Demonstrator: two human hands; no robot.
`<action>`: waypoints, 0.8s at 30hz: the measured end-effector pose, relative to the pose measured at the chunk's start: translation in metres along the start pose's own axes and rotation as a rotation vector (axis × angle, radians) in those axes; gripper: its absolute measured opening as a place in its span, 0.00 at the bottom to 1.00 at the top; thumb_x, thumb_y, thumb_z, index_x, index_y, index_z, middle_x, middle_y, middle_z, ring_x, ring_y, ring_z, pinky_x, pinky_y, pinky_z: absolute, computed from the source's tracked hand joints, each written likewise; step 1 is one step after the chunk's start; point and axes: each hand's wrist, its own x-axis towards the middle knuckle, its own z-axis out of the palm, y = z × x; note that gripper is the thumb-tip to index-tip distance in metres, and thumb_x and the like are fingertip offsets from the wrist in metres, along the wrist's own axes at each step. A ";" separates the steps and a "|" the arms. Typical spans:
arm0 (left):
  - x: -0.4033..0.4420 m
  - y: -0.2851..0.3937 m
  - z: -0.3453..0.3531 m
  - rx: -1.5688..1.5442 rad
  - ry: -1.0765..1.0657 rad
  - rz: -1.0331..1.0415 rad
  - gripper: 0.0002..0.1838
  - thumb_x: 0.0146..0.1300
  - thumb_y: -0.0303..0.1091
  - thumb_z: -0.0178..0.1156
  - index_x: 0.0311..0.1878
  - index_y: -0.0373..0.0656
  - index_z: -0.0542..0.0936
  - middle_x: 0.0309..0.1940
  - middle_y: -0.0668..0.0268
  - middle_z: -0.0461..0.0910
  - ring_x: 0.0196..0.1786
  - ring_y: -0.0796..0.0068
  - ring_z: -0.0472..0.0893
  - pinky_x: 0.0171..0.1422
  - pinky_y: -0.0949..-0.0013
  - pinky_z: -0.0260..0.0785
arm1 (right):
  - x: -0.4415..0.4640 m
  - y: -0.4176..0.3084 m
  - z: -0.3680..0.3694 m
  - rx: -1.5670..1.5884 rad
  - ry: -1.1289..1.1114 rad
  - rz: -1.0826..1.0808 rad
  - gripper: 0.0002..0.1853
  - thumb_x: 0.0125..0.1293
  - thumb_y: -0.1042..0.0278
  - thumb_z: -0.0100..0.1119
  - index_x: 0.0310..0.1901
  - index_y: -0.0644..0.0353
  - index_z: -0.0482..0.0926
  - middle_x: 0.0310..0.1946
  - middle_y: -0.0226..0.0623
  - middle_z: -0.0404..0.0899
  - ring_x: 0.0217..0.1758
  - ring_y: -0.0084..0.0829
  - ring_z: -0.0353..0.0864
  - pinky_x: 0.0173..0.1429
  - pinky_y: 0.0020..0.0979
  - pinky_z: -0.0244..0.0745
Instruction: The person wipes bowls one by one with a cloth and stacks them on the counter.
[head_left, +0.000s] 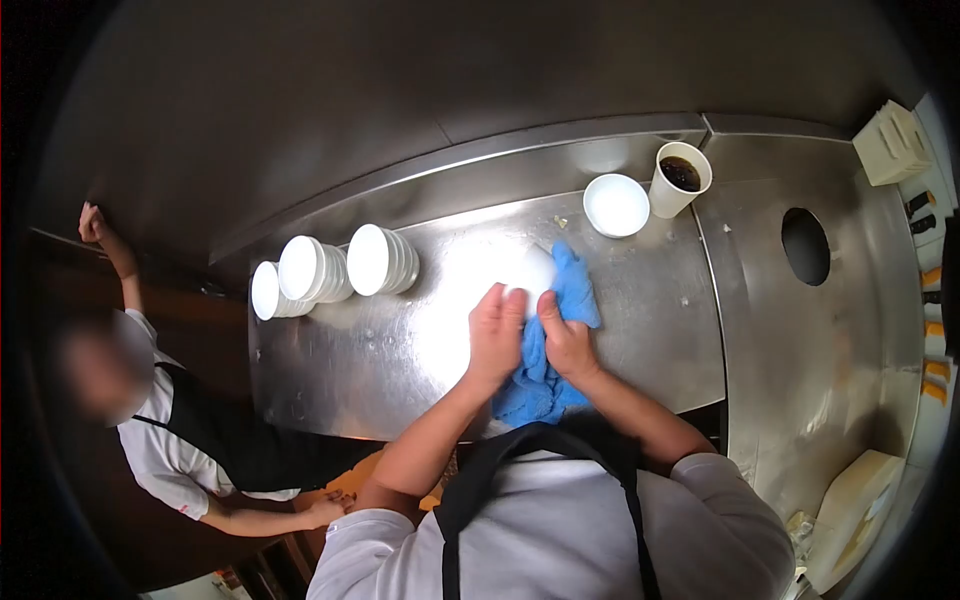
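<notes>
Both my hands are at a white bowl, partly lost in the glare off the metal counter. My left hand is closed on the bowl's near left side, thumb on top. My right hand is closed around a blue towel, its thumb at the bowl's right edge. The towel hangs down between my forearms and also sticks up past the bowl's right side. My fingers under the bowl and cloth are hidden.
Three stacks of white bowls stand at the counter's left. A single white bowl and a cup of dark drink are at the back right. Further right, the steel surface has a round hole. A co-worker stands left.
</notes>
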 end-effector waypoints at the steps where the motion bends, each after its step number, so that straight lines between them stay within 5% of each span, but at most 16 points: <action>1: -0.001 0.003 0.004 0.252 0.003 0.160 0.11 0.69 0.33 0.58 0.31 0.37 0.74 0.26 0.58 0.75 0.29 0.56 0.75 0.39 0.61 0.66 | 0.001 0.002 0.001 -0.019 -0.028 -0.113 0.30 0.74 0.58 0.53 0.68 0.71 0.62 0.67 0.46 0.67 0.68 0.38 0.67 0.71 0.34 0.60; 4: -0.001 0.022 -0.001 0.450 -0.075 0.524 0.11 0.63 0.31 0.62 0.28 0.38 0.73 0.23 0.56 0.68 0.27 0.52 0.70 0.38 0.58 0.63 | 0.011 -0.013 -0.001 0.092 -0.086 -0.183 0.31 0.74 0.52 0.51 0.67 0.72 0.64 0.64 0.47 0.71 0.66 0.39 0.71 0.70 0.34 0.63; 7: 0.002 0.022 -0.003 0.387 -0.149 0.767 0.13 0.59 0.29 0.67 0.28 0.39 0.71 0.21 0.57 0.64 0.27 0.53 0.67 0.37 0.60 0.63 | 0.038 -0.011 -0.019 1.025 -0.393 0.614 0.34 0.75 0.41 0.44 0.61 0.70 0.71 0.54 0.43 0.79 0.58 0.35 0.77 0.63 0.31 0.70; 11: 0.020 0.017 -0.023 0.533 -0.025 0.844 0.11 0.57 0.28 0.68 0.29 0.39 0.73 0.26 0.56 0.71 0.29 0.54 0.71 0.38 0.59 0.63 | 0.011 -0.008 0.002 0.250 -0.218 0.625 0.36 0.74 0.34 0.39 0.55 0.65 0.76 0.44 0.34 0.80 0.49 0.23 0.77 0.53 0.25 0.73; 15: 0.030 0.009 -0.087 0.790 0.383 0.723 0.06 0.62 0.26 0.63 0.31 0.38 0.76 0.28 0.57 0.72 0.31 0.55 0.72 0.37 0.61 0.64 | -0.004 -0.011 0.008 0.365 -0.513 0.362 0.26 0.75 0.42 0.47 0.48 0.61 0.78 0.40 0.28 0.77 0.44 0.20 0.74 0.51 0.25 0.72; 17: 0.039 0.004 -0.117 0.966 0.523 0.606 0.08 0.65 0.29 0.61 0.31 0.38 0.75 0.27 0.57 0.72 0.33 0.56 0.72 0.40 0.60 0.64 | 0.007 -0.013 0.001 0.341 -0.411 0.532 0.27 0.75 0.40 0.47 0.48 0.62 0.78 0.40 0.29 0.77 0.44 0.20 0.74 0.50 0.25 0.73; 24: 0.059 -0.044 -0.158 1.160 0.485 0.435 0.06 0.65 0.31 0.61 0.42 0.40 0.79 0.35 0.59 0.78 0.43 0.57 0.76 0.53 0.60 0.62 | 0.013 -0.006 -0.014 0.321 -0.368 0.672 0.34 0.72 0.35 0.47 0.52 0.67 0.76 0.44 0.35 0.78 0.46 0.22 0.76 0.52 0.25 0.73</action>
